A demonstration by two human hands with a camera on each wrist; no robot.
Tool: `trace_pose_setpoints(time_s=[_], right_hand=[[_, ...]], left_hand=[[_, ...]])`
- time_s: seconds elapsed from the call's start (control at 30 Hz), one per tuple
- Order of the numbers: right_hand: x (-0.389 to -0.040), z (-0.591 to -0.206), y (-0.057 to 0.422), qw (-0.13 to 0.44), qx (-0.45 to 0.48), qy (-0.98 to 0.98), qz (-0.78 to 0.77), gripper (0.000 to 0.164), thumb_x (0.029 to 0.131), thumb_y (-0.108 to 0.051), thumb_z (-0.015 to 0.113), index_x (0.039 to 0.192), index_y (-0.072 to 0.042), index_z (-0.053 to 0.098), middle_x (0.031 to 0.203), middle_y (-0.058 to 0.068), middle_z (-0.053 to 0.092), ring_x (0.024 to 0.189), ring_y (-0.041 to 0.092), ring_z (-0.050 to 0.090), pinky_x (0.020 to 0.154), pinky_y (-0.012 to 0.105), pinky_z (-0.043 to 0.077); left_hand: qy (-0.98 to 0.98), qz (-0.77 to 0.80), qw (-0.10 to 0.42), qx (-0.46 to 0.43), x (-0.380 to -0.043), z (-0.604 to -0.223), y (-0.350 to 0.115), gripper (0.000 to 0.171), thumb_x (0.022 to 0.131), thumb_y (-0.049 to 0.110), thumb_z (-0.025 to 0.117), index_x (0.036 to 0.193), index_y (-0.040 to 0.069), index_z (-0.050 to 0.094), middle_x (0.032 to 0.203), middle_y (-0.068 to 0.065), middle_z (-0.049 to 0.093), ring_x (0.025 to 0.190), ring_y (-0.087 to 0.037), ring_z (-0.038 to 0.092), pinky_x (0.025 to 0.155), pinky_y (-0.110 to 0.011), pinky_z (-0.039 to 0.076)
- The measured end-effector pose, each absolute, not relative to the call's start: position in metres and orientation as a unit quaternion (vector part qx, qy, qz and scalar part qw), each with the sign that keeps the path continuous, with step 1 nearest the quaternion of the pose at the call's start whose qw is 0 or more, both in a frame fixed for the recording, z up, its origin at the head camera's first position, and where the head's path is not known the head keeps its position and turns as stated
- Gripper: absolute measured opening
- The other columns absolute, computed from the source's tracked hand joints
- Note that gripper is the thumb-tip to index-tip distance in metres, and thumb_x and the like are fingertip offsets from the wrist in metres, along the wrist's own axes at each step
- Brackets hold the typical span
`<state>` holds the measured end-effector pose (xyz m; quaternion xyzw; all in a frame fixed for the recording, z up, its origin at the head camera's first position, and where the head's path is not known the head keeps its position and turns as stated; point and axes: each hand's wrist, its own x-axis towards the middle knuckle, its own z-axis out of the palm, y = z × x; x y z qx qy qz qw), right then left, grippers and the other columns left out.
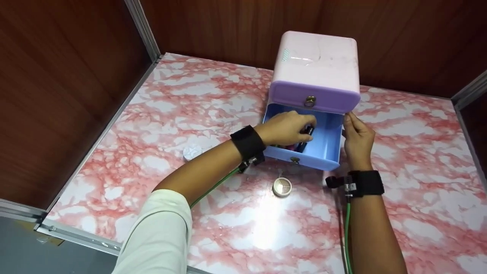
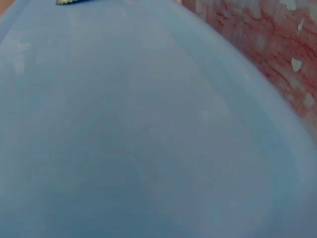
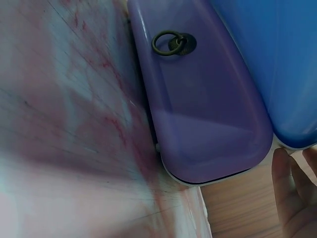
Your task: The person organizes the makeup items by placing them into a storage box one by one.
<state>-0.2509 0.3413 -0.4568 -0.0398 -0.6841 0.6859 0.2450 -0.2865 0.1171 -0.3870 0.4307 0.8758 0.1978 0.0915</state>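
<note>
A small drawer cabinet (image 1: 317, 61) with a pale pink top has its blue drawer (image 1: 328, 133) pulled out below a purple drawer front. My left hand (image 1: 291, 127) reaches into the blue drawer and pinches a black tube (image 1: 310, 130) between thumb and fingers. Other small items beneath that hand are partly hidden. At the cabinet's right edge, my right hand (image 1: 358, 139) touches the side with its fingertips, fingers (image 3: 285, 186) fairly straight in the right wrist view. The left wrist view holds mostly the blurred blue drawer front (image 2: 138, 119).
A small round container (image 1: 282, 187) with a light rim stands before the drawer. Something white and crumpled (image 1: 192, 152) lies left of the cabinet. Another purple drawer front (image 3: 203, 109) with a ring pull (image 3: 168, 43) sits below the blue drawer. Wood-patterned walls (image 1: 228, 34) enclose the marbled table (image 1: 228, 224).
</note>
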Motion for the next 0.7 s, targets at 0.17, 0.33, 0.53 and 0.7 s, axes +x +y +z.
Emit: trace_pose_setpoints(time_s=[0.17, 0.33, 0.53, 0.7], right_hand=[[-0.2514, -0.4575, 0.3407, 0.244, -0.04, -0.677, 0.694, 0.032, 0.094, -0.02, 0.065, 0.124, -0.01, 0.064, 0.131, 0.012, 0.058, 0.118, 0.019, 0.058, 0.084, 0.027, 0.052], [-0.2515, -0.4575, 0.3407, 0.246, -0.039, -0.683, 0.686, 0.032, 0.094, -0.02, 0.065, 0.125, -0.01, 0.064, 0.131, 0.011, 0.057, 0.118, 0.019, 0.057, 0.084, 0.025, 0.052], [-0.2504, -0.4564, 0.3396, 0.245, -0.041, -0.683, 0.687, 0.033, 0.094, -0.02, 0.064, 0.125, -0.009, 0.063, 0.131, 0.012, 0.057, 0.119, 0.02, 0.056, 0.085, 0.026, 0.051], [-0.25, -0.4557, 0.3403, 0.24, -0.042, -0.681, 0.691, 0.034, 0.094, -0.02, 0.065, 0.126, -0.009, 0.062, 0.133, 0.012, 0.056, 0.121, 0.02, 0.055, 0.086, 0.027, 0.051]], left_hand=[[0.878, 0.184, 0.089, 0.432, -0.2885, -0.3894, 0.1156, 0.041, 0.094, 0.04, 0.065, 0.127, 0.017, 0.06, 0.103, 0.004, 0.064, 0.09, -0.012, 0.058, 0.076, -0.029, 0.047], [0.885, 0.158, 0.084, 0.429, -0.2909, -0.3917, 0.1153, 0.042, 0.091, 0.043, 0.067, 0.124, 0.016, 0.064, 0.108, 0.003, 0.065, 0.095, -0.013, 0.059, 0.08, -0.029, 0.048], [0.885, 0.125, 0.074, 0.442, -0.2907, -0.393, 0.1147, 0.04, 0.092, 0.044, 0.065, 0.123, 0.018, 0.066, 0.117, 0.002, 0.062, 0.108, -0.016, 0.055, 0.088, -0.031, 0.045], [0.881, 0.121, 0.069, 0.452, -0.2908, -0.3947, 0.1151, 0.033, 0.091, 0.038, 0.067, 0.117, 0.018, 0.069, 0.112, 0.001, 0.061, 0.101, -0.013, 0.054, 0.084, -0.03, 0.046]])
